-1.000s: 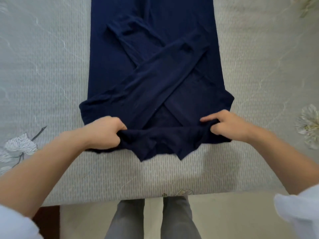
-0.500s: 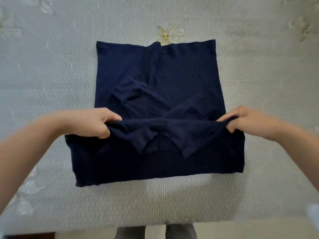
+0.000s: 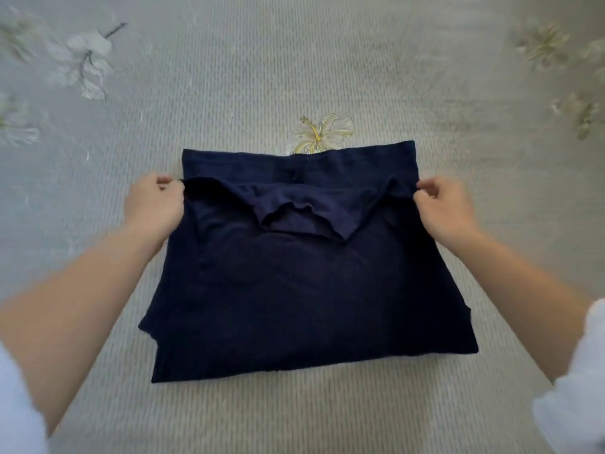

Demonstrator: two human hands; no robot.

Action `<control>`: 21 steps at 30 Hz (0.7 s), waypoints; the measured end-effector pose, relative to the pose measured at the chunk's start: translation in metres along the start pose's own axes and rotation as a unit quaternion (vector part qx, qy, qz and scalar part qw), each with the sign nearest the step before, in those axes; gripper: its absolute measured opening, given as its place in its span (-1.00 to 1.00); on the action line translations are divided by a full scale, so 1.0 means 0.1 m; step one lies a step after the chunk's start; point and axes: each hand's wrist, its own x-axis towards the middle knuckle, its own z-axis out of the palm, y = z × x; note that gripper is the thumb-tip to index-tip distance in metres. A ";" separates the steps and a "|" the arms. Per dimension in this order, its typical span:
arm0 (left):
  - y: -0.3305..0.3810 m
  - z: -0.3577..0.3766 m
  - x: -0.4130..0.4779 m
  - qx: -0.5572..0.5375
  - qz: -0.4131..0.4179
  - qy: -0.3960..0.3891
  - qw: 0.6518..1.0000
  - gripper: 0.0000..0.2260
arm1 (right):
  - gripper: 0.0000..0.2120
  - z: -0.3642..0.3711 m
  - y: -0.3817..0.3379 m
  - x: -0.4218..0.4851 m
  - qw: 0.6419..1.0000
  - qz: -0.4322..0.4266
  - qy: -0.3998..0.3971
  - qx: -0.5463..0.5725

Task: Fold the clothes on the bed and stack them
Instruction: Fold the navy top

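Note:
A navy blue shirt (image 3: 304, 290) lies on the bed, folded over on itself into a rough rectangle. Its collar end, with the neckline showing, sits near the shirt's far hem. My left hand (image 3: 154, 204) pinches the left corner of that folded-over edge. My right hand (image 3: 445, 208) pinches the right corner. Both hands hold the edge just short of the far hem. Both forearms reach in along the sides of the shirt.
The bed (image 3: 294, 77) is covered with a pale grey ribbed spread printed with flowers; one yellow-white flower (image 3: 319, 134) peeks out beyond the shirt's far hem. No other clothes are in view.
Both hands have carried the shirt's collar end away from me over the body, up near the far hem. The crossed sleeves are now covered by the fold.

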 end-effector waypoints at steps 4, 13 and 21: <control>-0.05 0.19 0.24 -0.061 -0.066 0.052 0.995 -0.73 | -0.73 0.14 -0.02 0.31 0.998 0.040 0.039 0.032; 0.19 0.43 0.60 -0.064 -0.037 0.115 0.991 -0.89 | -0.88 0.30 -0.14 0.78 0.972 0.135 0.092 0.171; 0.04 0.24 0.58 -0.129 -0.034 0.111 0.985 -0.86 | -0.81 0.17 -0.05 0.63 0.959 0.099 0.134 0.228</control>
